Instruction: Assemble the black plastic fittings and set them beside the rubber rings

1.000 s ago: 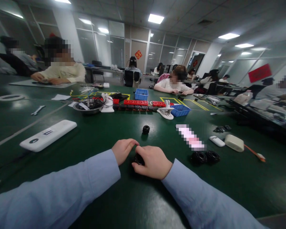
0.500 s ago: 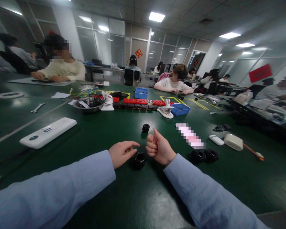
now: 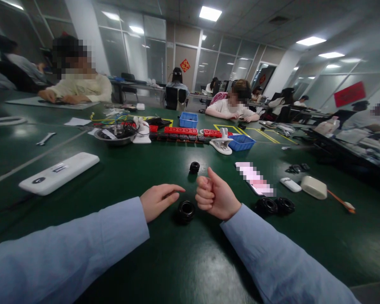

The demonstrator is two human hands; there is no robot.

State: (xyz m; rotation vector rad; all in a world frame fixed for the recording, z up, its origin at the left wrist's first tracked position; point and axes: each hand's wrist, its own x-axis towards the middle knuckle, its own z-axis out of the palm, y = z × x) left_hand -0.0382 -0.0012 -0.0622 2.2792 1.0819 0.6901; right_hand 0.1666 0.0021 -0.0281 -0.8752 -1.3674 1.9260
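Observation:
My left hand (image 3: pixel 160 202) is open, held just left of a glossy black ring-shaped part (image 3: pixel 186 210) with a round hole, its fingers stretched toward the right. Nothing shows in that hand. On the other side of the part, my right hand (image 3: pixel 215 195) is closed in a fist with the thumb pointing up. No object is visible in the fist. A smaller black ring-shaped part (image 3: pixel 194 167) lies on the green table beyond the hands. Two more black ring-shaped parts, a left one (image 3: pixel 266 206) and a right one (image 3: pixel 286 205), sit together right of my right sleeve.
At left lie a long white device (image 3: pixel 60 173) and a wrench (image 3: pixel 46 139). A phone (image 3: pixel 255 179), a cream case (image 3: pixel 314 187) and a small white device (image 3: pixel 290 185) are at right. Farther back stand a metal bowl (image 3: pixel 114 142), red bins (image 3: pixel 181 131) and a blue basket (image 3: pixel 241 143). People sit around.
My left hand has shifted slightly left and its fingers lie a little closer together. The right fist has moved slightly right, thumb still raised. The view has tilted a little.

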